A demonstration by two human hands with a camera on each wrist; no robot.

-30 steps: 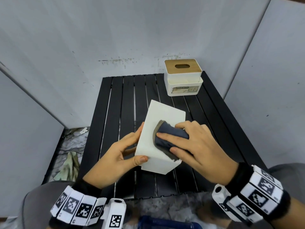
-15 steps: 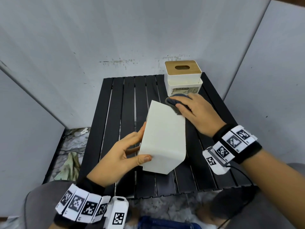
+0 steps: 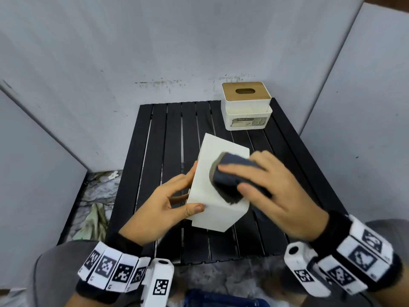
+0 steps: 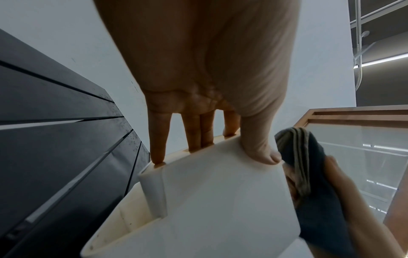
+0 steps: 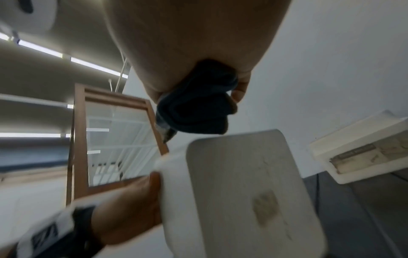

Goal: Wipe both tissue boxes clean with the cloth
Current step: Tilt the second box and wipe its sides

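A plain white tissue box (image 3: pixel 212 167) stands tilted over the middle of the black slatted table (image 3: pixel 168 134). My left hand (image 3: pixel 168 200) grips its left side, thumb on the upper face and fingers hooked into the open underside (image 4: pixel 159 157). My right hand (image 3: pixel 261 185) holds a folded dark blue cloth (image 3: pixel 232 178) and presses it on the box's upper face, right of the left thumb (image 4: pixel 264 155). The cloth (image 5: pixel 198 108) is bunched under the right palm. A second white tissue box with a wooden lid (image 3: pixel 245 105) sits at the table's far right corner.
Grey partition walls (image 3: pixel 199 41) close in the table on three sides. On the floor to the left lies a crumpled greenish rag (image 3: pixel 93 220). A blue object (image 3: pixel 221 298) shows below the table's near edge. A wood-framed glass panel (image 5: pixel 114 139) stands behind me.
My right hand with the cloth swept from the box's near end to beyond its far edge, then came back to the middle of the upper face. The left hand kept its grip.
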